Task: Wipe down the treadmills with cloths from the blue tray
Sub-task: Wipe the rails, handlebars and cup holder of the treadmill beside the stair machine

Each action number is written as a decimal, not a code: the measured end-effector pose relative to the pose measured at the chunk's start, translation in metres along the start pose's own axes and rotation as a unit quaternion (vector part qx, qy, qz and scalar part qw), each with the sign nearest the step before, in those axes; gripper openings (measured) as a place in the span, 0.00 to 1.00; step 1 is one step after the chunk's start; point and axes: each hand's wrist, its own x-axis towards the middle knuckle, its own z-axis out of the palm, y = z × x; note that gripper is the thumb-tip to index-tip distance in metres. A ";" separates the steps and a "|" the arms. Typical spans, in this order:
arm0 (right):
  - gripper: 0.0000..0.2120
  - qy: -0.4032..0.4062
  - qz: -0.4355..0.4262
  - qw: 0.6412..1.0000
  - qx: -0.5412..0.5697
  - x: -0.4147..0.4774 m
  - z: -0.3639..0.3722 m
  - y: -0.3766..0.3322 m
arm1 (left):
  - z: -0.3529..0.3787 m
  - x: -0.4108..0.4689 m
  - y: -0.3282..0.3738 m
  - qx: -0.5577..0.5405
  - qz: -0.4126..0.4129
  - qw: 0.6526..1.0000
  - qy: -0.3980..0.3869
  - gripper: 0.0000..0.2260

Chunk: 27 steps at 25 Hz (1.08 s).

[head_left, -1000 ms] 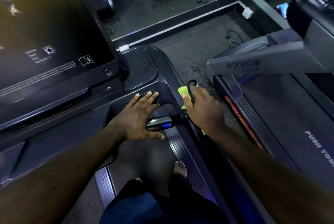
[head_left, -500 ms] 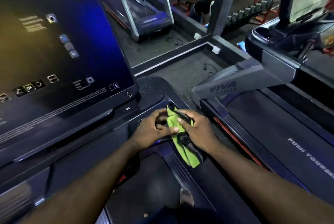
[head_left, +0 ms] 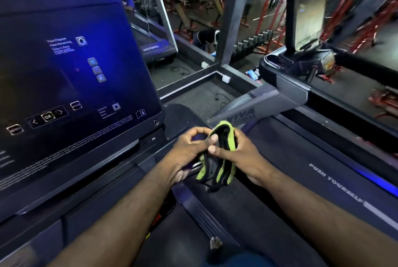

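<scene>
A lime-green cloth with a black edge [head_left: 224, 170] hangs bunched between both hands, in the middle of the head view. My left hand [head_left: 189, 152] pinches its left side with thumb and curled fingers. My right hand [head_left: 239, 152] grips its upper right part, thumb across the front. Both hands hover just right of the treadmill console, whose big dark screen [head_left: 71, 86] fills the left. A second treadmill [head_left: 336, 172] with the words "PUSH YOURSELF" on its belt lies to the right. No blue tray is in sight.
The second treadmill's console [head_left: 305, 15] and grey upright [head_left: 254, 107] rise at right. A mirror wall with a grey frame post [head_left: 230, 19] stands ahead. Cables and a white plug box [head_left: 226, 79] lie on the floor. My bare foot [head_left: 215, 243] stands on the belt below.
My left hand left the console tray and joined the right on the cloth. Both hands lifted the cloth and bunched it between them. The view tilted upward.
</scene>
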 end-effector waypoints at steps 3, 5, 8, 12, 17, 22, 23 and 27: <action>0.42 -0.023 0.002 0.998 -0.052 -0.001 0.008 -0.004 | 0.002 -0.004 0.004 0.029 -0.029 0.999 -0.023 0.18; 0.33 0.034 -0.002 0.999 -0.008 0.007 0.009 -0.006 | -0.002 0.002 0.007 0.109 0.006 0.994 -0.020 0.13; 0.13 0.076 0.029 0.985 0.153 0.029 -0.010 -0.017 | -0.015 0.015 0.024 0.253 0.065 0.965 0.016 0.15; 0.16 0.098 0.032 0.983 0.150 0.063 -0.051 -0.018 | -0.030 0.049 0.040 0.451 0.034 0.884 0.115 0.15; 0.33 0.061 -0.118 0.985 -0.111 0.077 -0.065 -0.003 | -0.006 0.072 0.040 0.347 0.034 0.925 0.153 0.19; 0.44 -0.214 -0.101 0.971 -0.044 0.072 -0.029 0.029 | 0.032 0.084 0.016 0.295 0.020 0.940 0.173 0.31; 0.42 -0.212 -0.105 0.972 0.007 0.081 -0.039 0.030 | 0.029 0.086 0.015 0.271 0.018 0.941 0.203 0.31; 0.41 -0.148 -0.256 0.941 -0.165 0.135 -0.074 0.031 | 0.019 0.094 0.008 0.061 0.006 0.973 0.221 0.25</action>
